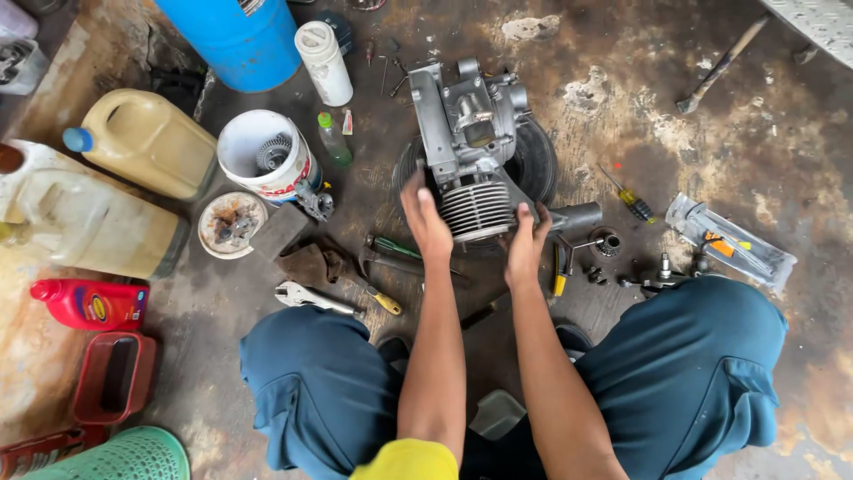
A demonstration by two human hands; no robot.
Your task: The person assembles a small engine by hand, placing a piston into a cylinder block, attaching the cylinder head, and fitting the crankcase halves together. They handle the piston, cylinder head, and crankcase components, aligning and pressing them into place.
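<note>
Engine (471, 151): grey metal, finned cylinder toward the person, seated on a small black tyre (538, 160) at the middle of the stained floor (782, 133).

Left hand (425, 218): flat against the left side of the finned cylinder, fingers together and extended, pressing rather than wrapped.

Right hand (526, 244): at the cylinder's lower right edge, fingers spread apart and curled onto the fins.

Left of the engine: white bucket (265, 156) holding a gear, small green bottle (334, 138) just beside it, white bottle (323, 62), blue drum (233, 40), two yellowish jugs (142, 138), red bottle (91, 304). This side is crowded up to the tyre's rim.

Near edge, between tyre and knees: hammer (382, 267), wrench (311, 300), green-handled screwdriver (395, 247), dark rag (306, 262); little free floor.

Right of the engine: yellow-handled screwdriver (633, 203), small metal parts (657, 271), clear plastic packet (733, 244). Beyond these, toward the far right, bare floor, with one long-handled tool (720, 67) lying well apart.
</note>
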